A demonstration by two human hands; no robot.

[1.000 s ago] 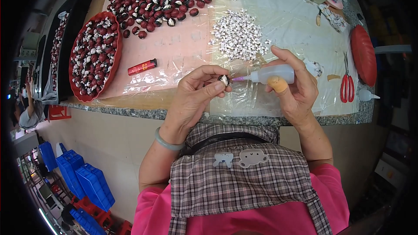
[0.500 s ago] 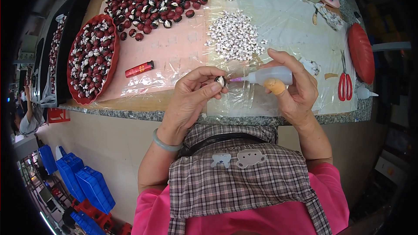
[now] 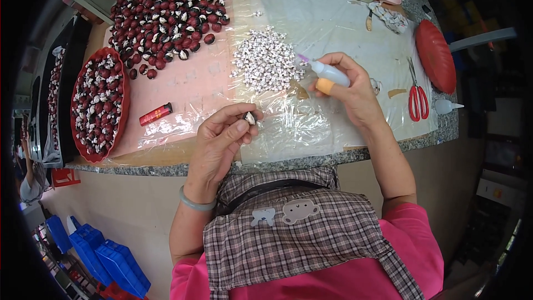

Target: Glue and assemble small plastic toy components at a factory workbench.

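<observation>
A small black-and-white rounded piece (image 3: pixel 249 118) is pinched between the thumb and fingers of my left hand (image 3: pixel 217 136), just over the table's front part. My right hand (image 3: pixel 355 91), with an orange cover on one digit, grips a translucent squeeze bottle (image 3: pixel 332 74). Its purple nozzle points up and left, apart from the held piece. By that nozzle lies a heap of small white pieces (image 3: pixel 266 58) with dark marks. Farther left spreads a big pile of dark red, black and white balls (image 3: pixel 166 19).
A red scalloped tray (image 3: pixel 123 112) full of red balls and white bits stands at the left. Nearby lies a red lighter-shaped object (image 3: pixel 156 114). Red-handled scissors (image 3: pixel 417 101), a red dish (image 3: pixel 436 55) and another nozzle bottle (image 3: pixel 445 106) are at the right. Clear plastic covers the tabletop.
My right hand has drawn the bottle away from the held piece, its nozzle now tilted up toward the white heap. My left hand still holds the piece. The whole view has shifted.
</observation>
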